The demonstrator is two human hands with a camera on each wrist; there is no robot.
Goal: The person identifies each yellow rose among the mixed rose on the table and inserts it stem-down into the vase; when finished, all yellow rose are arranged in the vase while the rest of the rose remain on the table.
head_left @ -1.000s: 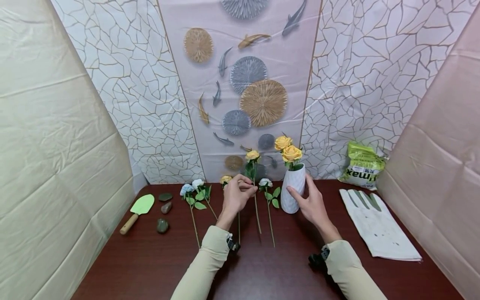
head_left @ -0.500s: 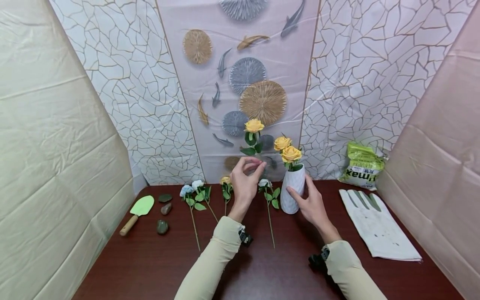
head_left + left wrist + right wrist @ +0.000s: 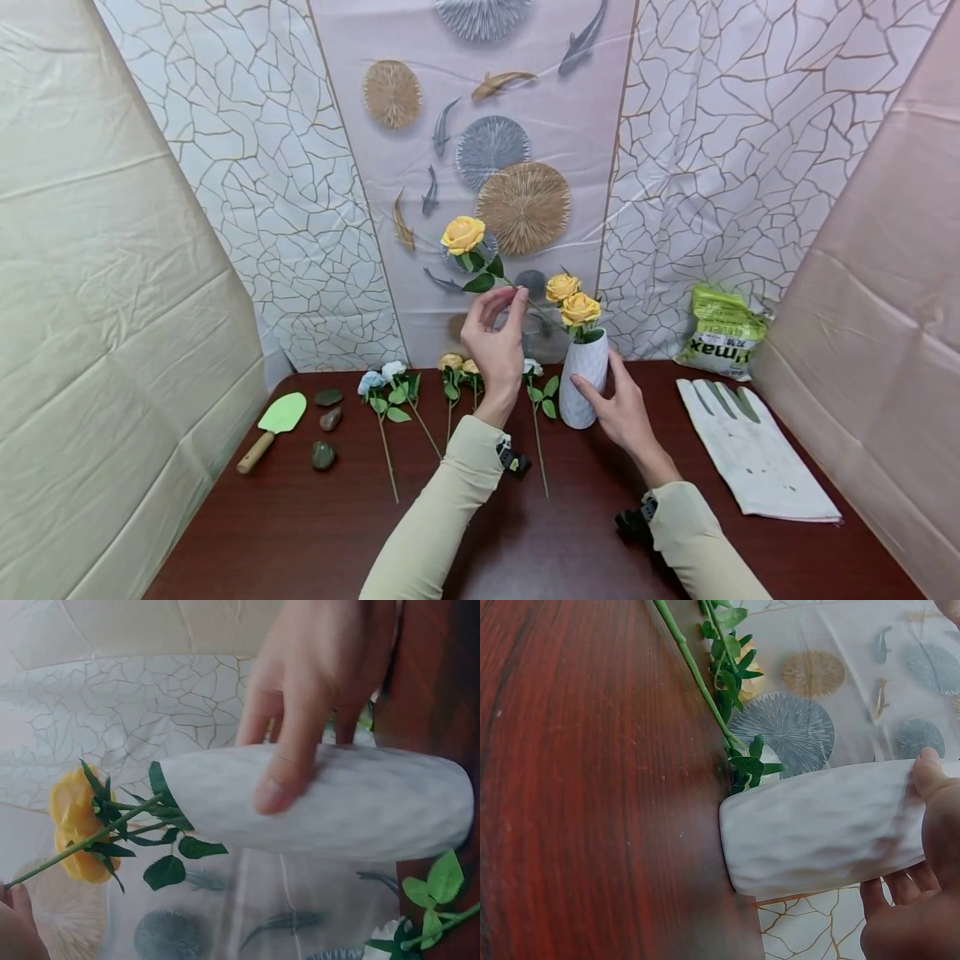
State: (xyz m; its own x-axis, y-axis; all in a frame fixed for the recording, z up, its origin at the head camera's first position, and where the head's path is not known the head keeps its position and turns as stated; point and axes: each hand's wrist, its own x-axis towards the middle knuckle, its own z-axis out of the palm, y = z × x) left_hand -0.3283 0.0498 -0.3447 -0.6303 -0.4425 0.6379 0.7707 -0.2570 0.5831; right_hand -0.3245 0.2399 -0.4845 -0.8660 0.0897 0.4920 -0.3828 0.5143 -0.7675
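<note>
My left hand (image 3: 495, 346) pinches the stem of a yellow rose (image 3: 462, 236) in the air, left of the vase. The bloom tilts up to the left, and the stem's lower end points right, near the vase's mouth, as the left wrist view shows. With my right hand (image 3: 624, 406) I grip the white textured vase (image 3: 582, 383), thumb in front and fingers behind. The vase stands upright on the table. Two yellow roses (image 3: 580, 309) lean out of its mouth. In the right wrist view the vase (image 3: 825, 829) has its base on the tabletop.
Left of the vase lie a white rose (image 3: 533, 367), more yellow roses (image 3: 450, 362) and pale blue ones (image 3: 371, 382). A small trowel (image 3: 282, 413) and stones (image 3: 323, 455) lie far left. At right are a glove (image 3: 757, 450) and a green bag (image 3: 723, 333).
My left hand has lifted the yellow rose off the table area, moved right, and tipped it so the bloom leans left. My right hand and the vase have stayed put.
</note>
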